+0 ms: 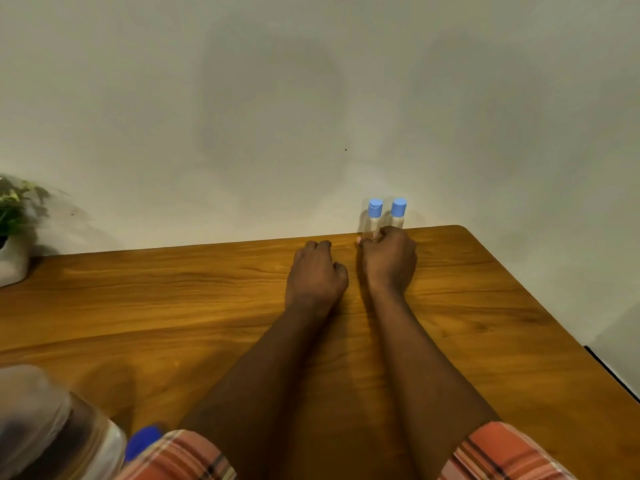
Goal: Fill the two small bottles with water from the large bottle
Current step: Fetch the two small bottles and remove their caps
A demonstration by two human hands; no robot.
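At the far edge of the table (173, 299), against the wall (277, 98), two blue-capped small bottles are being stood upright, touching or nearly so. The left small bottle (374, 221) is being pinched at its base between the thumb and curled fingers of the right hand (388, 259). The right small bottle (398, 213) is being half hidden behind that hand; whether it is also being gripped cannot be told. The left hand (317, 271) is being rested on the table just beside the right, with its fingers curled under and nothing held. At the table's near left corner the large bottle (97, 441) is being shown blurred, with a blue cap. At the far left edge a potted plant (14, 230) is being cut off by the frame.
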